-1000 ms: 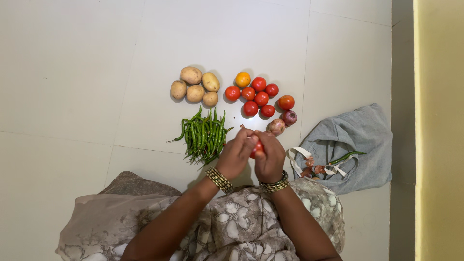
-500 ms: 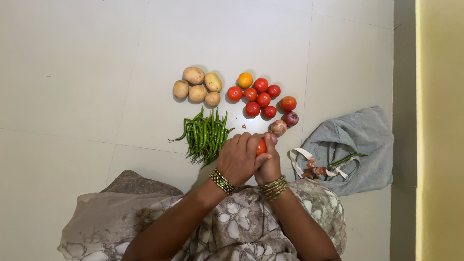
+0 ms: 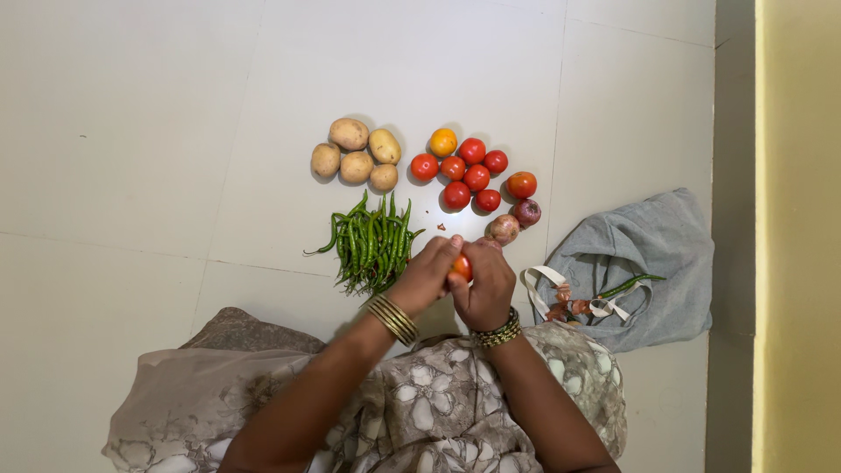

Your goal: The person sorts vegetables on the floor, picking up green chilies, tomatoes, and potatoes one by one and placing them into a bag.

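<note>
You've got both hands wrapped round one tomato (image 3: 462,266), left hand (image 3: 427,276) and right hand (image 3: 484,285) pinching it just above the floor (image 3: 158,131), between the chillies (image 3: 371,243) and the onions (image 3: 515,221), probably for a steadier hold.

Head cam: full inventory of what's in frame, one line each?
Round brown potatoes: five, tan, in a cluster on the floor, upper centre.
Loose round tomatoes: eight, seven red and one orange-yellow, right of the potatoes.
Long green chillies: a heap, green, below the potatoes.
Purplish round onions: two, below the loose tomatoes.
Grey cloth bag: one, at right, with a green chilli and small reddish pieces at its mouth.
White tiled floor: under everything.
Held red tomato: one, between both hands.
Left hand: gold bangles, on the tomato.
Right hand: beaded bangle, on the tomato.
</note>
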